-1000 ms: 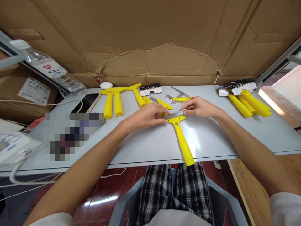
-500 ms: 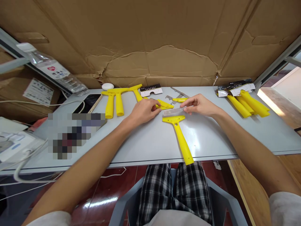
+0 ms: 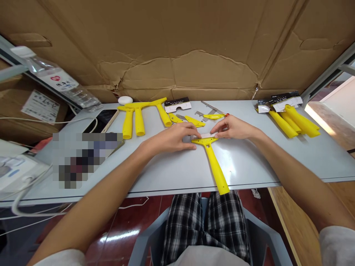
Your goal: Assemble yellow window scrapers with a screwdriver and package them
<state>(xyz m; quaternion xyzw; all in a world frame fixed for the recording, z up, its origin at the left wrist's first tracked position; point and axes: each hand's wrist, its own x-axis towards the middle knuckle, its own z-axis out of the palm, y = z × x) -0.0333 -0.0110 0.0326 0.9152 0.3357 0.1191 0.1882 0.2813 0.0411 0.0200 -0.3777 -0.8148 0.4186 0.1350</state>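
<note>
Head view: the right hand [image 3: 230, 128] pinches a pale flat strip [image 3: 206, 135]; the left hand [image 3: 177, 136] bends fingers at its other end, grip unclear. Strip is along the yellow scraper handle's [image 3: 215, 164] crosspiece; handle tip passes the table's [image 3: 172, 171] front edge.

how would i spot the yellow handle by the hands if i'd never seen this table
On the pale grey table, find the left hand and right hand. The yellow T-shaped handle lies with its crossbar between them. Unlike the other yellow handles, it reaches the table's front edge.
</note>
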